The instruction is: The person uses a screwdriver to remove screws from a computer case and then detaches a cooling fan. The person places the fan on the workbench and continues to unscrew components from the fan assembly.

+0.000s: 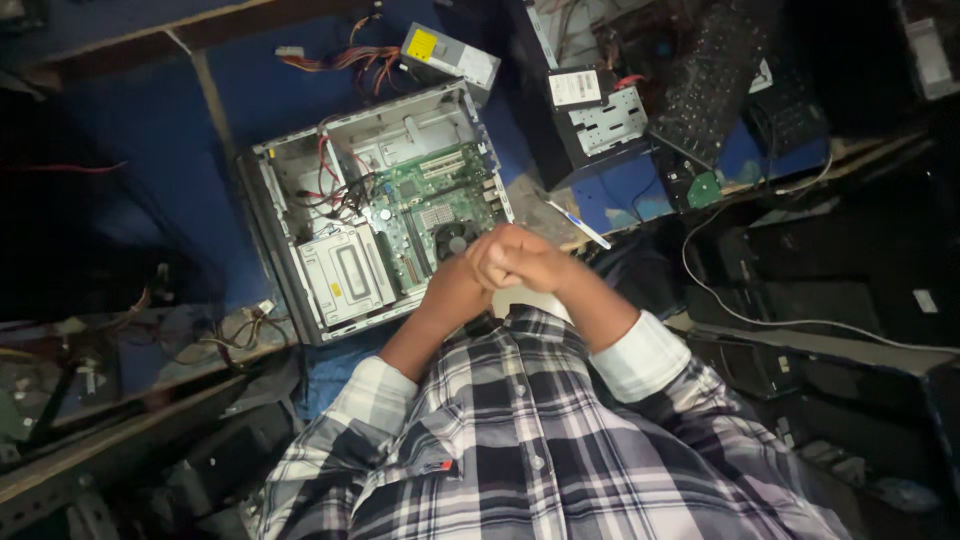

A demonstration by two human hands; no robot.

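Open computer case (375,210) lies flat, green motherboard exposed

A grey power supply (452,53), a keyboard (712,80) and a pen (580,225).

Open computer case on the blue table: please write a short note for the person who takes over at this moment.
Left hand and right hand: clasped together above the near right corner of the open grey metal computer case; no tool shows in them.
Case: lies on its side on the blue table, side panel off. The green motherboard, black round fan and silver drive cage are in place.
A grey power supply with a yellow label lies outside, behind the case, with its cables loose.
A white pen-like tool lies to the right.
Done: case opened. Left: cannot tell.
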